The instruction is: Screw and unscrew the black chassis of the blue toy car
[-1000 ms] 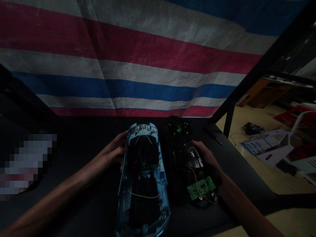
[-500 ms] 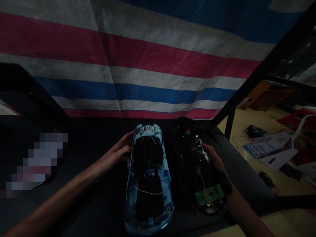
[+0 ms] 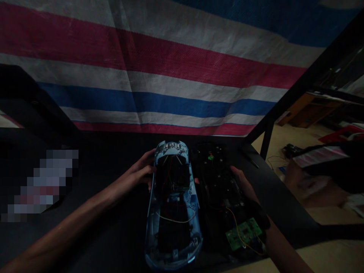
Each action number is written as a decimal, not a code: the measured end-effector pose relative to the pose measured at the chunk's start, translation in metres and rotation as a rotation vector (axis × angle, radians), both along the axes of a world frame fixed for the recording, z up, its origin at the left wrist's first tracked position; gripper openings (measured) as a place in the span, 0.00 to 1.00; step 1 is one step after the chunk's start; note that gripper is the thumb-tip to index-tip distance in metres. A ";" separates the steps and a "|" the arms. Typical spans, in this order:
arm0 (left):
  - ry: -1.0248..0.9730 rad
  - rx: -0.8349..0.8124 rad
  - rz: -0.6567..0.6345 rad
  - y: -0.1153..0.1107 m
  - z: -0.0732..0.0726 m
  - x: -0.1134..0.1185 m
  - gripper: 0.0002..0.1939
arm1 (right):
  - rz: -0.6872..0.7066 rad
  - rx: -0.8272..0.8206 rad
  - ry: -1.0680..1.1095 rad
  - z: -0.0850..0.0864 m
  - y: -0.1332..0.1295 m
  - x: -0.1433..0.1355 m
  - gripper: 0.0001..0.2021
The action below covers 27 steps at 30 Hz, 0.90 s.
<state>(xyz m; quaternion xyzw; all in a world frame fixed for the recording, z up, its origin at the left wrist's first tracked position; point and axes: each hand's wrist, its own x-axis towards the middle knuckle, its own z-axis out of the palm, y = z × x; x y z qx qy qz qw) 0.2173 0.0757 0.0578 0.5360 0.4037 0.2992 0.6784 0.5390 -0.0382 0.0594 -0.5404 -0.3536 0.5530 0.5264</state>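
Observation:
A blue toy car body shell (image 3: 196,201) lies upside down, its dark inside and loose wires showing. My left hand (image 3: 143,168) grips its left edge near the far end, with some fingertips hidden by the shell. Close on its right is the black toy car chassis (image 3: 218,182). My right hand (image 3: 243,180) holds that chassis from the right, and a fingertip shows at the chassis's left side. Toward the near end, a green circuit board (image 3: 243,233) hangs on thin yellow wires beside my right wrist.
A screwdriver-like dark tool (image 3: 251,159) lies on the black table (image 3: 280,201) near its right edge. A striped tarp (image 3: 170,83) hangs behind, beside a black frame post (image 3: 284,102). A pixelated object (image 3: 42,185) lies at left. Past the table, a person's dark sleeve (image 3: 332,163) shows.
The chassis has tilted and shifted slightly left in my right hand, toward the shell. The left hand stays on the shell. A person has come into view at the right.

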 end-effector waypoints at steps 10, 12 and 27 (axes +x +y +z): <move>-0.011 0.005 0.033 0.005 -0.011 -0.003 0.41 | -0.055 -0.006 -0.012 -0.016 0.012 0.009 0.31; -0.008 0.002 0.026 0.005 -0.012 -0.003 0.41 | -0.028 -0.010 -0.001 -0.009 0.012 0.005 0.33; -0.029 -0.008 0.003 0.003 -0.007 -0.001 0.43 | 0.144 -0.084 0.220 0.028 -0.012 -0.034 0.38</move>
